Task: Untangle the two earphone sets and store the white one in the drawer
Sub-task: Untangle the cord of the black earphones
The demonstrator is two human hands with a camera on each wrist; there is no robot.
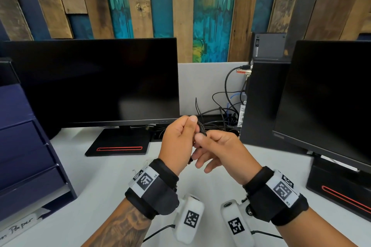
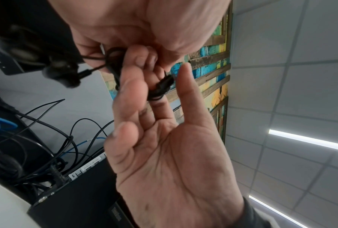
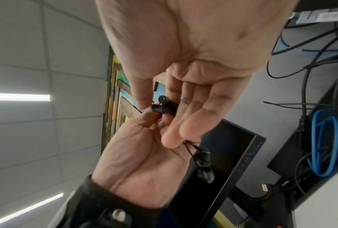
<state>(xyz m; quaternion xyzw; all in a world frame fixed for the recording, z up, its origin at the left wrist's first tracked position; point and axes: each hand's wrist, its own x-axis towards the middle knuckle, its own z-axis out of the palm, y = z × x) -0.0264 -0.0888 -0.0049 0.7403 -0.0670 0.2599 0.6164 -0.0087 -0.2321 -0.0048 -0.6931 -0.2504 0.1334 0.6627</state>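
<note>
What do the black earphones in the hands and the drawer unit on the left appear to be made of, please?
Black earphones: thin matte cord, probably rubber- or plastic-sheathed, since it bends in tight loops; buds look like dull plastic with soft tips, though blurred. Drawer unit: dark blue, flat matte fronts with crisp edges, likely covered board or plastic; the pictures leave that open.

I see a white worktop [image 1: 112, 184] carrying two dark monitors [image 1: 96, 82], a navy drawer unit [image 1: 26, 150] at near left, and a far wall of painted wooden planks [image 1: 140, 0], with ceiling strip lights [image 2: 308, 140] above.
</note>
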